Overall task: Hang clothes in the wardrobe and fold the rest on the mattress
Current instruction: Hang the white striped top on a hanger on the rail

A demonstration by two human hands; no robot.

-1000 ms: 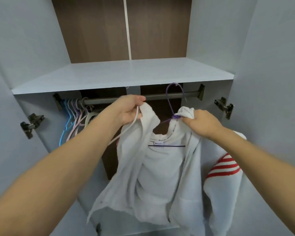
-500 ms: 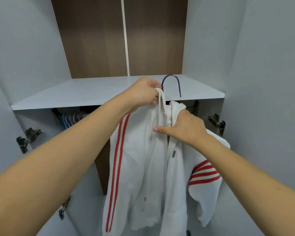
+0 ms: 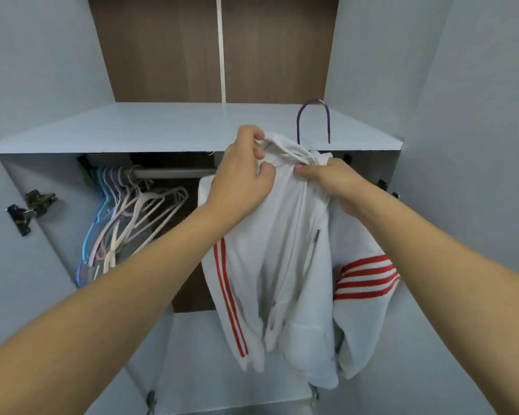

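White zip jacket with red stripes (image 3: 270, 265), on a purple hanger (image 3: 313, 121), now closed at the front where a second ago lay open; hook raised above the shelf edge (image 3: 192, 145), off the rail (image 3: 174, 172). Left hand (image 3: 246, 178) pinching the collar, right hand (image 3: 333, 181) gripping beside it. Probably neatening before hooking on beside the empty hangers (image 3: 132, 211)

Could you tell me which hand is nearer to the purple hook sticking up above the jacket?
The right. The right hand grips the white jacket at the collar just below the purple hook. The left hand grips the collar further to the hook's left.
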